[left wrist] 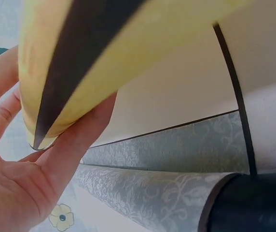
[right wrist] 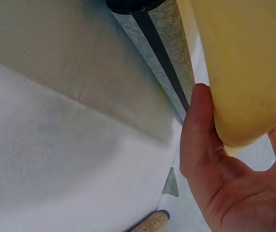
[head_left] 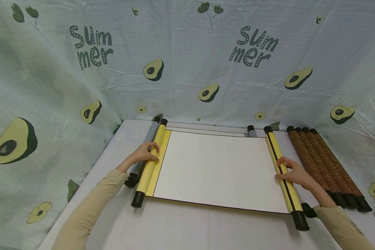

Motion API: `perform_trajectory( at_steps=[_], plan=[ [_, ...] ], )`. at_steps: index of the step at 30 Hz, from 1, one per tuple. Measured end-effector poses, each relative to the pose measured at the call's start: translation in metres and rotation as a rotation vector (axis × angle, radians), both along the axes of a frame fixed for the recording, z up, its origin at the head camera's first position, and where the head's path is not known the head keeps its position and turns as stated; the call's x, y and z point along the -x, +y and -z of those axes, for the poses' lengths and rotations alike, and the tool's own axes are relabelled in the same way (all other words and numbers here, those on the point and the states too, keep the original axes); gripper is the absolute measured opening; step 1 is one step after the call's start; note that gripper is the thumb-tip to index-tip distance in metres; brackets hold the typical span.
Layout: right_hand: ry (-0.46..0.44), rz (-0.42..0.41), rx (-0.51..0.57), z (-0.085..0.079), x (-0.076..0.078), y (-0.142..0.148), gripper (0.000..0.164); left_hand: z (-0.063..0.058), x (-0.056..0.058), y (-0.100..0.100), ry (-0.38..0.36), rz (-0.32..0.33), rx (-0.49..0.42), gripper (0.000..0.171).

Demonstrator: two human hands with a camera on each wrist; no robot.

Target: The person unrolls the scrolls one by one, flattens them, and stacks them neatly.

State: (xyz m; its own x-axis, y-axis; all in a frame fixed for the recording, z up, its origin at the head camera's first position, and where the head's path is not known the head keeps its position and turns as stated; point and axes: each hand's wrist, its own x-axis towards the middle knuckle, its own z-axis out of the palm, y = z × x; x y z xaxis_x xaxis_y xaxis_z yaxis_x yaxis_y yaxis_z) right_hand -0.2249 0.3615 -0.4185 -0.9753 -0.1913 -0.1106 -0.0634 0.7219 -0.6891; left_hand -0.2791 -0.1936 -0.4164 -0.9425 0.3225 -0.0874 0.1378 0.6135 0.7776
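A yellow hanging scroll (head_left: 151, 170) is spread sideways, its blank white sheet (head_left: 218, 166) stretched between two black-capped rollers. My left hand (head_left: 145, 152) grips the left roller around its middle, thumb and fingers on opposite sides. In the left wrist view this yellow roller (left wrist: 99, 72) with a dark stripe lies in the hand's curl. At the other end my right hand (head_left: 295, 172) grips the right roller (head_left: 276, 149), thumb on the near side. Under the yellow scroll lies a grey patterned scroll (head_left: 150, 133), also spread out and mostly hidden by the white sheet.
Several brown patterned scrolls (head_left: 328, 163) lie side by side at the table's right. The grey scroll's right end (head_left: 251, 132) shows behind the sheet, and its black cap (head_left: 308, 210) near my right sleeve. A printed cloth (head_left: 181, 45) hangs behind the white table (head_left: 175, 229).
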Motion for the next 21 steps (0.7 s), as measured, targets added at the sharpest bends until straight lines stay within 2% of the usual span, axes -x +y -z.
perform_trajectory(
  at_steps=[8,13,21],
  plan=[
    [-0.01,-0.002,0.034,-0.001,-0.0006,0.0052,0.037,0.0019,0.0042,-0.0061,0.005,0.006,0.018,0.024],
    [0.005,-0.013,0.051,-0.0024,-0.0024,0.0076,0.031,-0.0006,0.0029,-0.0075,0.014,0.008,0.027,0.021],
    [0.085,-0.016,-0.014,-0.002,-0.0043,0.0098,0.023,-0.0024,0.0013,-0.0099,0.003,-0.031,0.05,0.021]
  ],
)
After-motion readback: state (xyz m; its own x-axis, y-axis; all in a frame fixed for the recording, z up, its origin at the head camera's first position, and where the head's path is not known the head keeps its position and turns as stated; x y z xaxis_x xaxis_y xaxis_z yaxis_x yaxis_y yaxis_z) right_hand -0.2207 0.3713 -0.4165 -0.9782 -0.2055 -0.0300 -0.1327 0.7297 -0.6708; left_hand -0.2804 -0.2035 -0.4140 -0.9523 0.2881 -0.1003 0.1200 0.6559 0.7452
